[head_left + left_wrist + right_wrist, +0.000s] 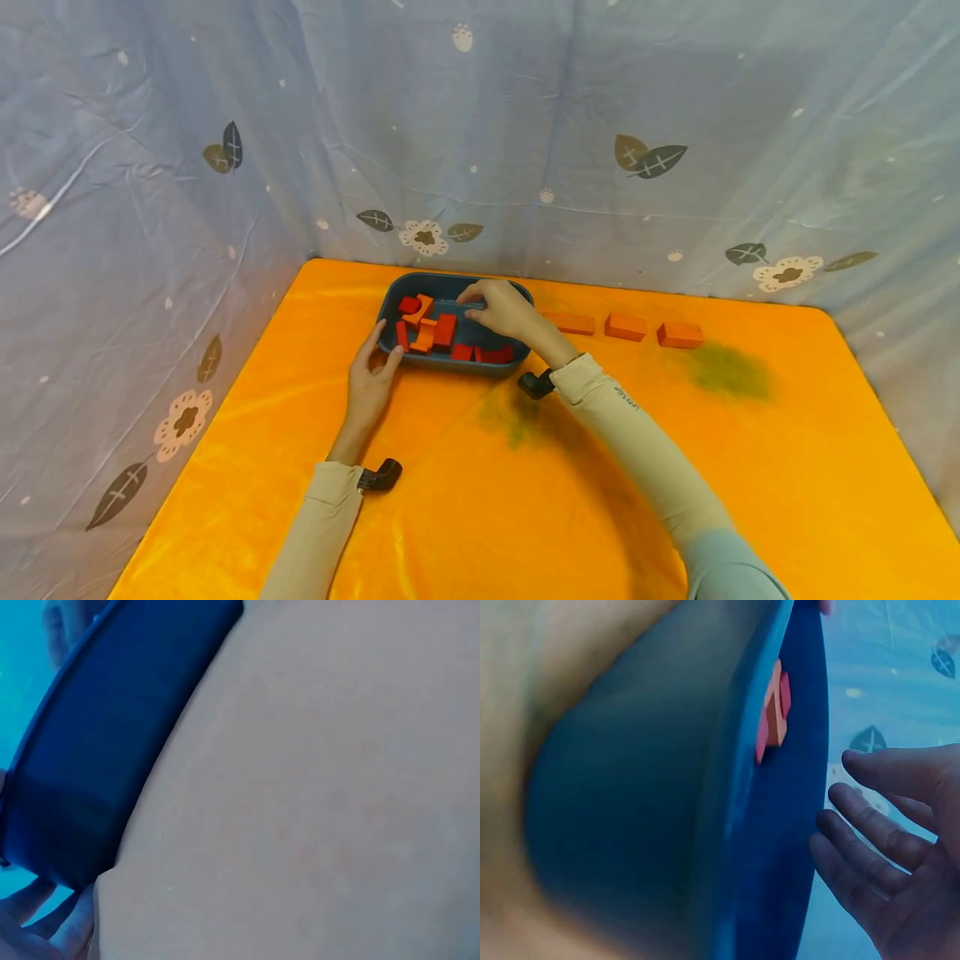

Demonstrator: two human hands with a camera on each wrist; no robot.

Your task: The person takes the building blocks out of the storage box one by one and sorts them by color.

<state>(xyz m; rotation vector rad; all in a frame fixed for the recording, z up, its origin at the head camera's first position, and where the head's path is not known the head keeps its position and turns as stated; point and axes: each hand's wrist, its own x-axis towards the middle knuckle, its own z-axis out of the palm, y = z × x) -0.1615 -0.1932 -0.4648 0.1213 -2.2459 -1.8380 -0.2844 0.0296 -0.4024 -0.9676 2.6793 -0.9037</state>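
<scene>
Pale blue curtains (480,125) printed with leaves and flowers hang behind and beside a desk (450,467) covered in bright orange-yellow. Near its far edge, left of the middle, sits a dark blue tray (450,365), holding red and orange blocks. Most are bunched in its left half: two orange arches (423,336), with red blocks (444,332) beside and between them. Two more red pieces (495,355) lie along the near wall, farther right. Over the tray's right half hangs the right hand (501,308), fingers pointing left, thumb and fingertips parted and lightly bent, gripping nothing. Its forearm crosses the near right corner. At the near left corner the left hand (367,382) touches the tray, thumb at the front rim and fairly straight fingers against the end wall, spread rather than closed. Right of the tray, three orange bricks (626,327) stand in a row, well spaced, the nearest one partly behind the right arm. Beige sleeves (637,442) cover both forearms, and a small black camera (384,475) sits at each wrist.
</scene>
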